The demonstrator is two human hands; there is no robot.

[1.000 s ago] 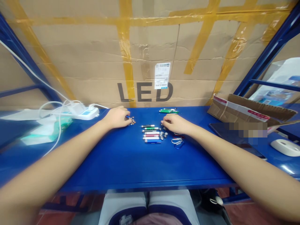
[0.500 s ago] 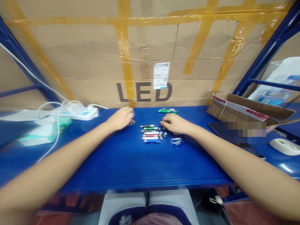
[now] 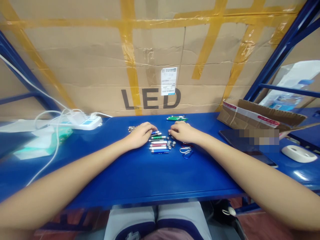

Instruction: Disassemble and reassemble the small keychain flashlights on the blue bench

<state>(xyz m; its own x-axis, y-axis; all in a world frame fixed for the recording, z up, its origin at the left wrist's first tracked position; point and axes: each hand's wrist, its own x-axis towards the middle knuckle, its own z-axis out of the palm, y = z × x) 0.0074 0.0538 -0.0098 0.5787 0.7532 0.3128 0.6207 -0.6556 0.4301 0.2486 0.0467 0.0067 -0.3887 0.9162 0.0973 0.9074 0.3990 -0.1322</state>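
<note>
A row of small keychain flashlights (image 3: 159, 145) in several colours lies on the blue table (image 3: 140, 173). My left hand (image 3: 140, 134) rests at the row's left end, fingers curled and touching the topmost flashlights. What it pinches is hidden. My right hand (image 3: 181, 130) sits at the row's right end, fingers curled down over small silver caps (image 3: 171, 143). A little heap of silver parts (image 3: 131, 128) lies just left of my left hand. Carabiner clips (image 3: 186, 151) lie under my right wrist.
Two or three green flashlights (image 3: 176, 118) lie at the back by a large cardboard box marked LED (image 3: 150, 66). A white power strip (image 3: 83, 122) with cables sits at the left. At the right are an open carton (image 3: 260, 116), a dark tablet (image 3: 250, 146) and a white mouse (image 3: 298, 153).
My left hand has left the heap of silver parts and moved right to the flashlight row. The right hand has barely moved. The view has shifted slightly.
</note>
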